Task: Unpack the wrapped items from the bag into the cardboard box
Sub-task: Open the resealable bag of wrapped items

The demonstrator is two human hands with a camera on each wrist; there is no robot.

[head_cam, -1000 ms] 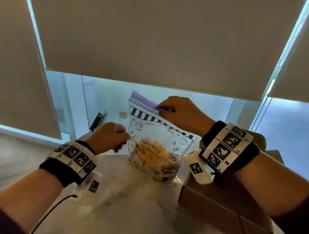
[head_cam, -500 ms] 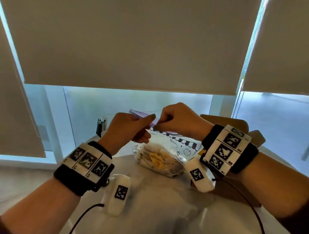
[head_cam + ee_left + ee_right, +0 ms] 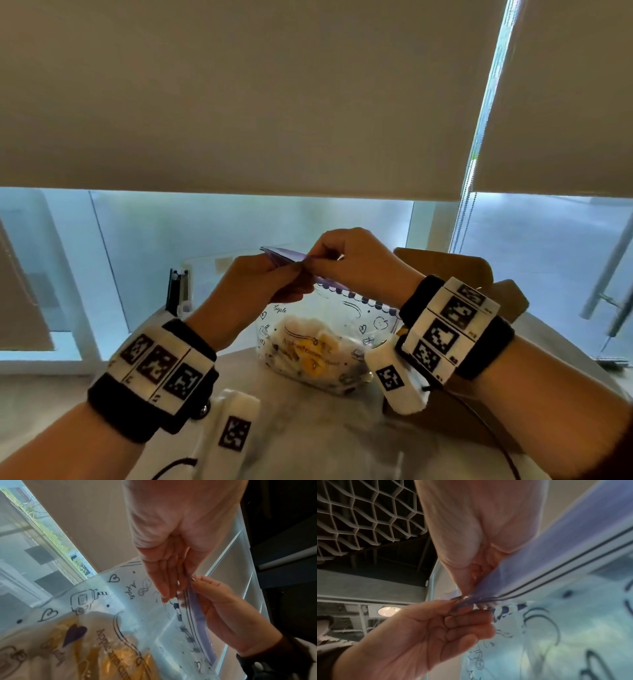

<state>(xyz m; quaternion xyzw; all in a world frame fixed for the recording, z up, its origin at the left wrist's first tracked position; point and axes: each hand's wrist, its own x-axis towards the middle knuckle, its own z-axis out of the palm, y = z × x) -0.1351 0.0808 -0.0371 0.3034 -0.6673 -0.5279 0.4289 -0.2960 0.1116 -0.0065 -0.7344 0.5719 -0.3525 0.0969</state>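
The bag (image 3: 346,318) is clear plastic with a solid purple strip (image 3: 199,616) along its top edge, a row of dark purple-and-white awning stripes below it, and dark line doodles of hearts, an apple and a bottle. The wrapped items (image 3: 308,353) inside are white and yellow with brown lettering and a dark purple heart. The cardboard box (image 3: 455,270) is plain brown, the table (image 3: 335,438) is pale grey with faint marbling, and the wristbands (image 3: 161,366) are black with white panels of black square codes.
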